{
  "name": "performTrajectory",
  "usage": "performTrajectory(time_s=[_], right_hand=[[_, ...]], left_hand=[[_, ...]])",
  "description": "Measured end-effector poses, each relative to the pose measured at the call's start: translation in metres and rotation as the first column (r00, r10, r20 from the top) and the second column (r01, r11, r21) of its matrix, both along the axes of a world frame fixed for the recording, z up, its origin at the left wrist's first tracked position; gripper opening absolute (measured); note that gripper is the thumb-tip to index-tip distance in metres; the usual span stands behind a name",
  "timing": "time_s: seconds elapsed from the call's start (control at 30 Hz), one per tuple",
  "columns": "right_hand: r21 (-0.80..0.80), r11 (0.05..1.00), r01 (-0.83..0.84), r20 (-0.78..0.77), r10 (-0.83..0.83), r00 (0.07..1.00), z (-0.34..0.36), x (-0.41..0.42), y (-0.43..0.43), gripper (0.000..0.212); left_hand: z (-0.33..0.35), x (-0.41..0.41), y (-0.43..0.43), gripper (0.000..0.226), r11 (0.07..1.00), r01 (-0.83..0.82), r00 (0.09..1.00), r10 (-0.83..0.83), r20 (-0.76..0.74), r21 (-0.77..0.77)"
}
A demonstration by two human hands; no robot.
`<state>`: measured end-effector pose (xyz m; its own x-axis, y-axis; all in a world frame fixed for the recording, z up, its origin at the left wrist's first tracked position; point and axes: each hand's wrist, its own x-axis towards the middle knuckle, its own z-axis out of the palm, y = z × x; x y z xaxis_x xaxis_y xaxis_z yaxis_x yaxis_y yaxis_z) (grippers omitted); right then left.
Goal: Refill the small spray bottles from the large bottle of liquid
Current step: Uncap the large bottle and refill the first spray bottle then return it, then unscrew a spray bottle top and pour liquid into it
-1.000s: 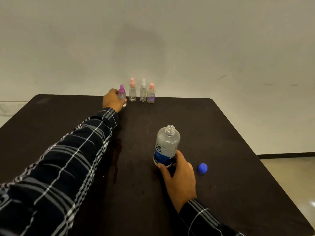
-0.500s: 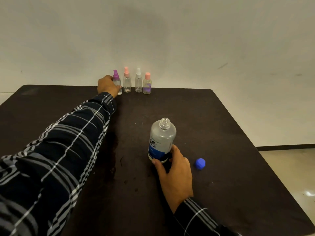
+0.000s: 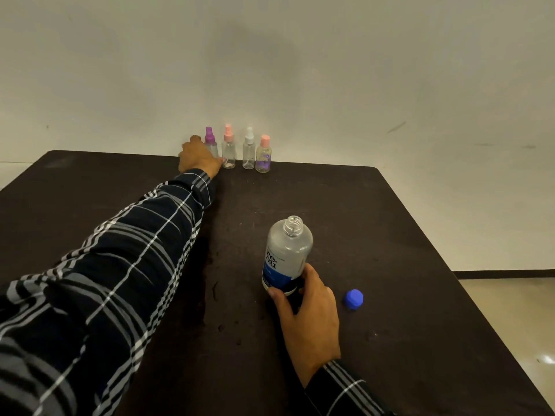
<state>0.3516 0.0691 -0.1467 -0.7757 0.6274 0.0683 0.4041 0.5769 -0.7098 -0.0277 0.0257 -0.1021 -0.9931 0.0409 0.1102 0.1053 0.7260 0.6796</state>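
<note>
Several small spray bottles stand in a row at the far edge of the dark table (image 3: 390, 235). My left hand (image 3: 198, 160) is stretched out and wrapped around the leftmost one, the purple-capped spray bottle (image 3: 210, 141). To its right stand a pink-capped bottle (image 3: 228, 150), a white-capped bottle (image 3: 248, 151) and a round pink-capped bottle (image 3: 263, 154) with purple tint. The large bottle (image 3: 286, 256), uncapped with a blue label, stands upright in the middle. My right hand (image 3: 306, 319) holds its base.
A blue cap (image 3: 353, 299) lies on the table just right of the large bottle. A plain wall rises directly behind the small bottles. The table's right edge drops to a light floor (image 3: 510, 310).
My left hand stays at the purple-capped bottle at the back row, closing around it. The right hand and large bottle have not moved; the view shifted slightly.
</note>
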Motion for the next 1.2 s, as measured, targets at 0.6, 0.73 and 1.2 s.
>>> performTrajectory(time_s=[0.6, 0.73, 1.2], right_hand=[[-0.013, 1.0, -0.01, 0.004, 0.01, 1.0, 0.0, 0.0, 0.002, 0.07], [-0.012, 1.0, -0.012, -0.004, 0.012, 1.0, 0.0, 0.0, 0.002, 0.068], [-0.04, 0.999, -0.007, -0.071, 0.004, 0.997, 0.005, 0.005, -0.002, 0.055]], left_hand=[[0.03, 0.011, 0.03, 0.068, 0.869, 0.114, 0.863, -0.327, -0.386, -0.481], [0.04, 0.013, 0.028, 0.057, 0.882, 0.145, 0.865, -0.333, -0.376, -0.448], [0.092, 0.14, -0.061, 0.056, 0.796, 0.513, 0.835, -0.55, -0.029, -0.321]])
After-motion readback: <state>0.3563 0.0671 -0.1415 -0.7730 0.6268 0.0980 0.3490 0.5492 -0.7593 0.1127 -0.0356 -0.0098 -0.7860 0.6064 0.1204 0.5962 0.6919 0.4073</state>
